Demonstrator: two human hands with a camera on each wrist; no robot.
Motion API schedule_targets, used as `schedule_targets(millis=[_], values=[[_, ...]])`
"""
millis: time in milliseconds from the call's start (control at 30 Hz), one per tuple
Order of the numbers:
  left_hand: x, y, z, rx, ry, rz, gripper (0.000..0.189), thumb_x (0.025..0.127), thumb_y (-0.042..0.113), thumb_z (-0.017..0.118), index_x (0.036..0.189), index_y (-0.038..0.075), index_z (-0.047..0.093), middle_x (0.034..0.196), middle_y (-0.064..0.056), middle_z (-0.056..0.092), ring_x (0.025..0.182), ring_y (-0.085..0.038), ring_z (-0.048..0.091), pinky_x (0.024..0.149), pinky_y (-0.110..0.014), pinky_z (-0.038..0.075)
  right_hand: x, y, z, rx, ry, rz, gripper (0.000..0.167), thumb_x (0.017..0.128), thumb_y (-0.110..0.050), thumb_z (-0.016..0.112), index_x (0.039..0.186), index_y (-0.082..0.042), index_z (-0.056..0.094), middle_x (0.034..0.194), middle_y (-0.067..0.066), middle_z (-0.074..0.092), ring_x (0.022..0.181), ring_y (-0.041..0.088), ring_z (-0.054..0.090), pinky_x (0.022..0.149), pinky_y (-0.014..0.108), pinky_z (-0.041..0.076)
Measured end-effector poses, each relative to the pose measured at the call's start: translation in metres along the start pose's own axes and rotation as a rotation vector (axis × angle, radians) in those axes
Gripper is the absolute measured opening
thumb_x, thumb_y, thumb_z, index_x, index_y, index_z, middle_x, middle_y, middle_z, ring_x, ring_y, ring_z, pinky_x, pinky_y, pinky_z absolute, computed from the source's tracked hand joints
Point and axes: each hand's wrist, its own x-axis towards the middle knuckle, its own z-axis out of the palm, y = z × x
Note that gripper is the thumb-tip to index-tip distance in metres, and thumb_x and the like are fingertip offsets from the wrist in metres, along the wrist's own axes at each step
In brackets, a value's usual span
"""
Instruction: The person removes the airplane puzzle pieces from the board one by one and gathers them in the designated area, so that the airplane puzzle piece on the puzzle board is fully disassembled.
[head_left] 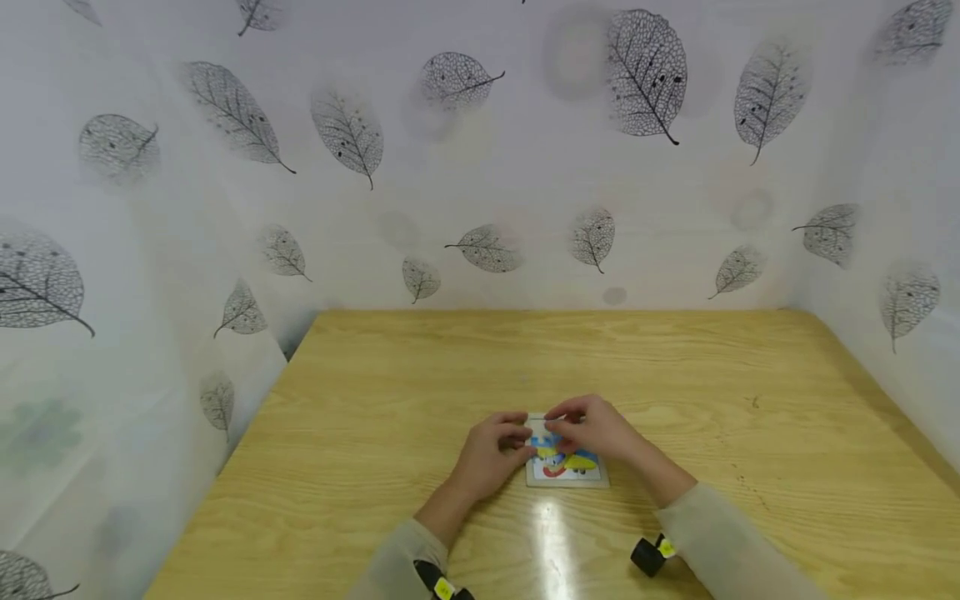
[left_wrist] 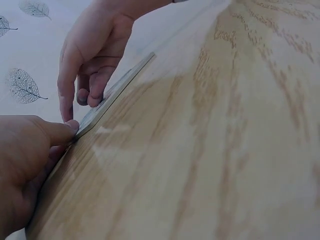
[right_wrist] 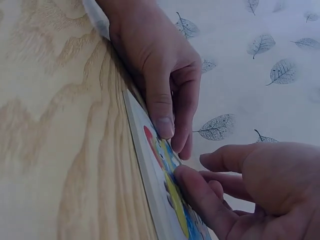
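A small jigsaw puzzle (head_left: 566, 482) in a pale square frame lies flat on the wooden table, its picture yellow, blue and red. At the puzzle's left side my left hand (head_left: 487, 454) holds the frame, thumb over the edge and fingers curved along it. Across the upper right reaches my right hand (head_left: 600, 427), its fingers bent above the picture. In the right wrist view the right thumb (right_wrist: 192, 182) touches the puzzle's surface, with a gap between it and the index finger (right_wrist: 222, 158). The fingers hide part of the puzzle's upper half.
The wooden table (head_left: 390, 367) spreads out around the puzzle. Pale curtains (head_left: 525, 183) with dark leaf prints stand behind it and along both sides. A black wrist camera (head_left: 648, 556) sits by the right sleeve, and another (head_left: 431, 575) by the left.
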Motion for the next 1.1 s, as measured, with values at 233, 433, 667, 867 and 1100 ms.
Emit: schedule_targets(millis=[233,433,667,867,1100], values=[[-0.001,0.001,0.001,0.008,-0.007,-0.008,0.018,0.089,0.010,0.076,0.105,0.000,0.075,0.131,-0.012,0.063,0.096,-0.018,0.070,0.083,-0.017,0.056,0.001,-0.002,0.006,-0.203,-0.033,-0.050,0.022,0.096,-0.015,0.066,0.113,-0.002,0.071,0.073,0.002,0.063,0.060,0.010,0.060,0.054,0.022,0.048],[-0.004,0.000,0.000,0.011,-0.025,-0.030,0.016,0.090,0.013,0.075,0.103,0.004,0.076,0.131,-0.010,0.062,0.096,-0.015,0.069,0.083,-0.018,0.055,-0.002,-0.002,0.012,-0.221,-0.039,-0.110,0.017,0.096,-0.004,0.062,0.110,0.004,0.067,0.088,0.013,0.064,0.060,0.011,0.062,0.052,0.021,0.050],[-0.006,-0.004,-0.006,0.030,0.003,-0.008,0.013,0.088,0.011,0.077,0.099,0.004,0.076,0.129,-0.011,0.064,0.094,-0.017,0.070,0.081,-0.019,0.056,-0.001,-0.007,0.015,-0.083,-0.015,-0.021,0.022,0.100,-0.001,0.054,0.117,0.002,0.066,0.111,0.021,0.060,0.067,0.013,0.065,0.058,0.023,0.055],[-0.002,0.001,-0.002,0.000,-0.009,-0.003,0.013,0.089,0.012,0.076,0.099,0.004,0.076,0.128,-0.012,0.064,0.096,-0.018,0.070,0.082,-0.019,0.056,-0.002,-0.009,0.007,0.004,0.042,0.127,0.029,0.101,-0.001,0.052,0.128,0.004,0.058,0.118,0.020,0.062,0.075,0.016,0.067,0.068,0.028,0.060],[0.000,0.002,0.000,-0.005,-0.007,-0.021,0.011,0.088,0.011,0.076,0.096,0.004,0.076,0.127,-0.011,0.064,0.095,-0.017,0.069,0.082,-0.018,0.056,0.000,-0.006,0.003,0.028,0.025,0.124,0.023,0.102,0.000,0.050,0.121,0.007,0.060,0.105,0.018,0.063,0.075,0.018,0.065,0.068,0.029,0.060]])
